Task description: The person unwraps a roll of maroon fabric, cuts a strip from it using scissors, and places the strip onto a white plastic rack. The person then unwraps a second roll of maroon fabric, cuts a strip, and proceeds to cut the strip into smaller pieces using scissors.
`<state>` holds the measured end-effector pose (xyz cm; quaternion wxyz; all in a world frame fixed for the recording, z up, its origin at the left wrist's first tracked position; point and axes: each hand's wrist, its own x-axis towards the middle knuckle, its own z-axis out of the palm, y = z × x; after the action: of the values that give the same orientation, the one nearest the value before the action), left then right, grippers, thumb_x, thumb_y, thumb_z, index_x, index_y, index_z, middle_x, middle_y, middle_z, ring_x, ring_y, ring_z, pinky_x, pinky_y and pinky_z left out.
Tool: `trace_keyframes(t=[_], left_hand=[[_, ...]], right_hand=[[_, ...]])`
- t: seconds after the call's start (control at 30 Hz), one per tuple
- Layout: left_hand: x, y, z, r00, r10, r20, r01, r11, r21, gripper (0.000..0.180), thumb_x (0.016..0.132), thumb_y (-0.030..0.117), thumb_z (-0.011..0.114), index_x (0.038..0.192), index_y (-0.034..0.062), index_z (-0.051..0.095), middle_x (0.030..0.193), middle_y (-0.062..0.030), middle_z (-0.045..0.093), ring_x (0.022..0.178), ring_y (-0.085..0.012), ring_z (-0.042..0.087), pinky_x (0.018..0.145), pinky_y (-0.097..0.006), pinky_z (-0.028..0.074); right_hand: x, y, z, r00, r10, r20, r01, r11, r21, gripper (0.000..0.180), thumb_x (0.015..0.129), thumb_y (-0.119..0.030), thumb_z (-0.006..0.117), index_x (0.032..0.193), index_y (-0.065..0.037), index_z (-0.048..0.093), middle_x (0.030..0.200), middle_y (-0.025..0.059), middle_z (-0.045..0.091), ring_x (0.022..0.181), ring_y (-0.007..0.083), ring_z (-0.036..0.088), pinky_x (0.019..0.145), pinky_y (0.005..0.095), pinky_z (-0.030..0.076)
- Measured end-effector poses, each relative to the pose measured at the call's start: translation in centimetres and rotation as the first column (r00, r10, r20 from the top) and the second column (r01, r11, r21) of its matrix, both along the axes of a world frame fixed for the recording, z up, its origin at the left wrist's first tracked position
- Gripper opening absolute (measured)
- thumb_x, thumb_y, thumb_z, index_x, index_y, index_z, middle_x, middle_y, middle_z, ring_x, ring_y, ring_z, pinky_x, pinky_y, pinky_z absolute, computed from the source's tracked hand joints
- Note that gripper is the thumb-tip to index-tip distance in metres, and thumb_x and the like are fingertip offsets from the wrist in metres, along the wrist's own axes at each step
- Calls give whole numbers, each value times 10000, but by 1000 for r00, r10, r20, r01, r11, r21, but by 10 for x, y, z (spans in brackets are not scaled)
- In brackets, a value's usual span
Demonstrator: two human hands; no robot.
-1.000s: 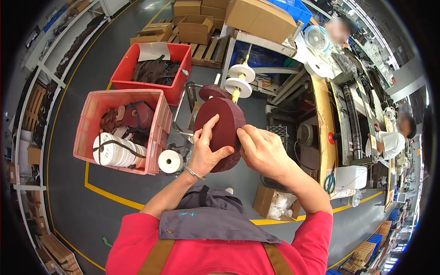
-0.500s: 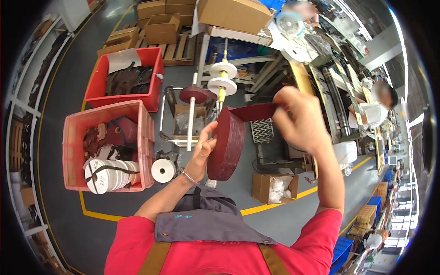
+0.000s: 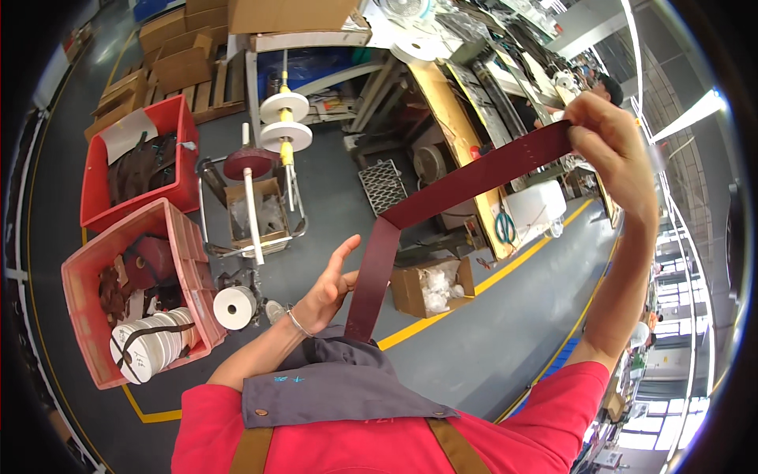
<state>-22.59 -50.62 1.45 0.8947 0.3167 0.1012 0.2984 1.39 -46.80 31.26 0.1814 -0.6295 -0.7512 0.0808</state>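
Maroon wide-strip roll (image 3: 371, 276), rim-on, w/ L hand (image 3: 322, 299) at its side, visible fingers spread; grip of R hand (image 3: 612, 146) pinches end of unwound strip (image 3: 482, 178), approx. straight.

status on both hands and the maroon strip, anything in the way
Right hand up, pinching end of maroon strip. Left hand at left side of roll, grip partly hidden. Strip straight between roll and right hand. Nothing seen crossing it.
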Motion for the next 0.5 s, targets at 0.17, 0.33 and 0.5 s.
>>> trace_keyframes(t=[0.17, 0.33, 0.5], left_hand=[[24, -5, -18, 994, -103, 28, 106, 989, -100, 1182, 569, 631, 662, 1367, 108, -35, 1204, -168, 464, 1130, -228, 444, 964, -358, 274], [26, -6, -10, 984, -10, -177, 39, 986, 162, 1139, 575, 400, 761, 1363, 85, 0, 1216, -181, 440, 1186, -272, 380, 987, -388, 266], [13, -13, -8, 931, 287, -225, -50, 712, 700, 1158, 538, 243, 780, 1354, 31, -12, 1341, -204, 283, 1293, -265, 195, 1033, -359, 129]], right_hand=[[16, -31, 29, 995, -100, 7, 101, 995, -19, 95, 716, -65, 443, 751, 14, 480, 657, -27, 414, 619, 45, 376, 549, 199, 310], [68, -54, 39, 972, -236, 13, 236, 971, 35, 111, 775, -101, 470, 797, 2, 502, 703, -5, 490, 661, 59, 452, 615, 200, 360], [138, -91, 47, 953, -265, -145, 272, 962, 30, 120, 837, -139, 506, 874, -26, 517, 734, 12, 535, 676, 69, 499, 643, 200, 386]])
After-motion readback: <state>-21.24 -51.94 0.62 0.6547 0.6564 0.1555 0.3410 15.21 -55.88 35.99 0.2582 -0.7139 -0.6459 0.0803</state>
